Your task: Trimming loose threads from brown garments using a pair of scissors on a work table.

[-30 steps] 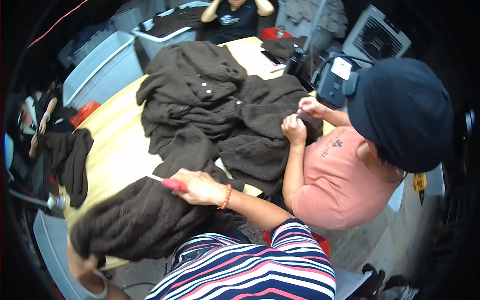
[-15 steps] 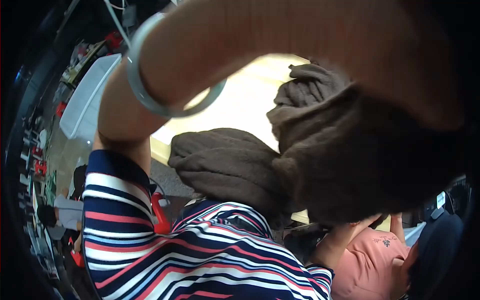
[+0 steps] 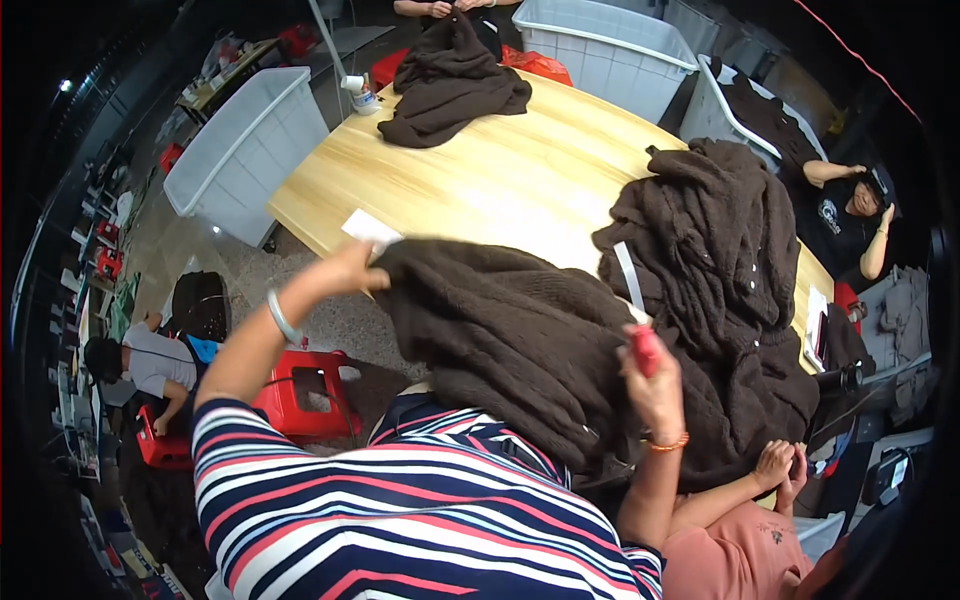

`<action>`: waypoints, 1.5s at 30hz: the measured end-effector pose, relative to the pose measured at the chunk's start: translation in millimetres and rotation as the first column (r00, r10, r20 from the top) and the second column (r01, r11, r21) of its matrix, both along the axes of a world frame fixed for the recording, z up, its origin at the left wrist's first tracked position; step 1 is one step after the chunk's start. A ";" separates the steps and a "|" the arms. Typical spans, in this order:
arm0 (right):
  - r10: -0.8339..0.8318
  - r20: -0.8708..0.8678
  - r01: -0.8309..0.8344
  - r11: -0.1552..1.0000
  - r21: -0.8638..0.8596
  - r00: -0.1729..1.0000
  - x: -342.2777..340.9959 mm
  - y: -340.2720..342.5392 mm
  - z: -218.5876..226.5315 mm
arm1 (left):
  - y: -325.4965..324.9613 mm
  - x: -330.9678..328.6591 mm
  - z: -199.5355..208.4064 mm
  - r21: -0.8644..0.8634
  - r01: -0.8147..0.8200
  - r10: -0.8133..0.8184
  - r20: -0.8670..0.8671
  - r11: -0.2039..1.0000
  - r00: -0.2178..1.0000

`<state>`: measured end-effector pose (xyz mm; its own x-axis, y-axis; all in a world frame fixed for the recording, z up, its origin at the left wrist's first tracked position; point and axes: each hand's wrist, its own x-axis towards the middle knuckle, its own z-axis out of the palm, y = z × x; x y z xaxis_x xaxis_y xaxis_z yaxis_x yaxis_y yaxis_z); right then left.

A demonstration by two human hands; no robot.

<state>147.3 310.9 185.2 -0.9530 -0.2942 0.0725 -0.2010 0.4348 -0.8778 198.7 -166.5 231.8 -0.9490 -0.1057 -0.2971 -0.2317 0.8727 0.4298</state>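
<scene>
A dark brown knit garment [image 3: 510, 340] spreads across my lap and the near table edge. At its left end my left hand [image 3: 352, 268], with a pale bangle on the wrist, pinches the fabric. On the garment's right side my right hand [image 3: 655, 392], wearing an orange bracelet, is closed around a red-handled tool [image 3: 645, 350], pointing away from me. What its working end is, I cannot make out. Just beyond the tool's tip lies a narrow white strip [image 3: 628, 272]. A heap of brown knit garments [image 3: 710, 235] sits to the right.
The wooden table [image 3: 480, 185] holds another brown garment [image 3: 455, 85] at the far end, near a person's hands. White bins [image 3: 605, 50] stand beyond and a grey-white bin [image 3: 250, 140] at left. Close at right sits a person in pink [image 3: 740, 550]; a red stool [image 3: 310, 395] is at left.
My left arm, which crossed close in front of the view, has dropped to the left. The garment has come down and lies spread out. My right hand with the red-handled tool now shows.
</scene>
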 end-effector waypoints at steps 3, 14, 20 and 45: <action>0.048 -0.008 -0.046 0.986 0.161 0.999 9.8 -21.0 -16.4 | 36.6 54.2 -49.7 0.261 -0.364 0.226 0.439 0.894 0.870; 0.067 0.066 -0.081 0.968 0.238 0.996 -42.9 -14.3 4.3 | 128.2 81.2 -189.4 0.716 -0.651 0.241 0.698 -0.252 0.674; -0.020 0.160 -0.036 0.940 0.340 0.987 -105.8 -8.9 -63.1 | 159.6 71.4 -110.7 0.819 -0.564 0.215 0.573 -0.106 0.791; 0.150 0.509 -0.310 0.919 0.245 0.848 -138.9 15.4 -128.0 | 196.6 -12.2 -262.1 0.214 -0.859 0.703 0.500 0.465 0.505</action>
<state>8.4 326.3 57.2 -0.7478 -0.4394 -0.4976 0.0734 0.6903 -0.7198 186.5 30.1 -30.4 -0.3643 -0.5566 -0.7466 -0.9019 0.0111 0.4318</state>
